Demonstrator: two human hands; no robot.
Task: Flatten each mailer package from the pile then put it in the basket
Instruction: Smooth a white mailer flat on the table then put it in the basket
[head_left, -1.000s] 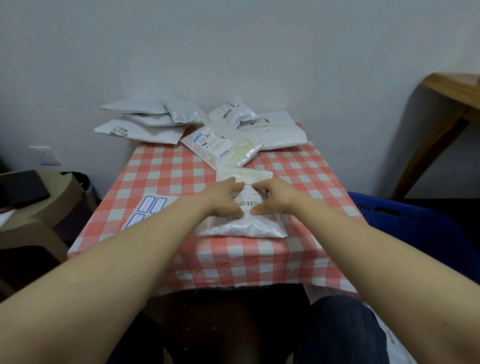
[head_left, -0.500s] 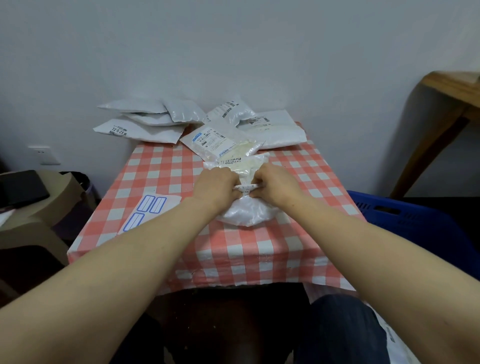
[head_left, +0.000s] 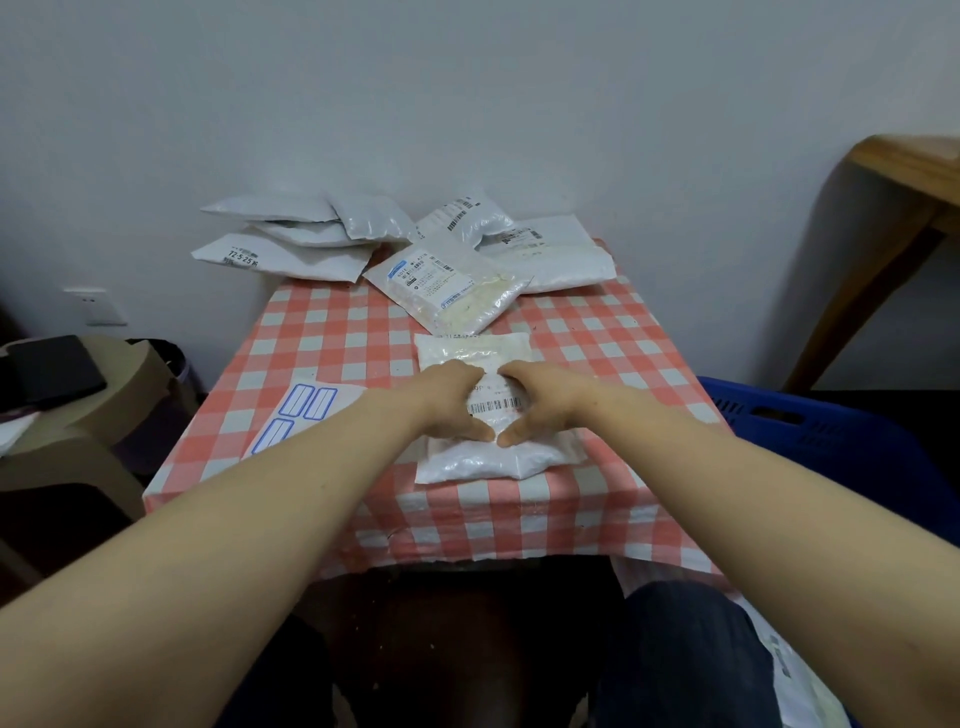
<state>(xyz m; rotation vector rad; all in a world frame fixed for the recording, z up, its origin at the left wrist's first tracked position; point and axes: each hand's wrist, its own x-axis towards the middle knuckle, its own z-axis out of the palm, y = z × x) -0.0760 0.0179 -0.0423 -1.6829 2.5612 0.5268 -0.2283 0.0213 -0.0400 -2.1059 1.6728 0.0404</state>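
A white mailer (head_left: 488, 460) is pressed flat near the front edge of the checked surface (head_left: 332, 343) by the left hand (head_left: 449, 402) and right hand (head_left: 543, 402). Each grip is spread, palm down, with the thumb tips nearly met. The pile (head_left: 452, 283) is heaped along the far edge, partly overhanging it. Bare cloth is left rightward, up to the edge beside the blue basket (head_left: 810, 431).

The nearest mailer (head_left: 483, 462) is crinkly white plastic film with a soft sheen, and its barcode label (head_left: 493, 402) is matt paper. The pile (head_left: 291, 254) behind has the same glossy film. The checked tablecloth (head_left: 332, 332) looks like matt cloth, the blue basket (head_left: 810, 431) hard plastic, the side table (head_left: 914, 166) smooth wood.
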